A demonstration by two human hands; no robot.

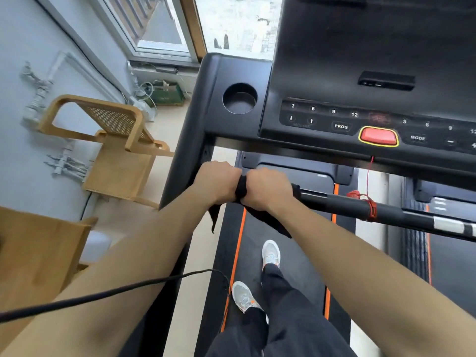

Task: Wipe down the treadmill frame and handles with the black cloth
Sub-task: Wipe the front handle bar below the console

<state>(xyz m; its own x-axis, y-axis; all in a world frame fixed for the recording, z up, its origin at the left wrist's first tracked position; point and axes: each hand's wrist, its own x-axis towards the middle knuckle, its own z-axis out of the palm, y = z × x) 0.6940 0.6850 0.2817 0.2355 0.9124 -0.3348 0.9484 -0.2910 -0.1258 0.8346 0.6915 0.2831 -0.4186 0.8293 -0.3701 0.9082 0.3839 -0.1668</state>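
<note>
Both hands close together, side by side: left hand point(216, 182) and right hand point(268, 188) each clamped on the black cloth point(241, 188), which is wrapped over the left end of the handlebar point(342, 203), dead centre. Cloth tails hang toward 6 o'clock. Console point(322, 119) at 1 o'clock, wooden chair point(113, 140) at 9.

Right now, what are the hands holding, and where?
The left hand and right hand grip the black cloth by its middle, around the black treadmill handlebar.

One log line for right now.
left hand: grips black cloth | right hand: grips cloth on handlebar | stage: handlebar wipe, left end
</note>
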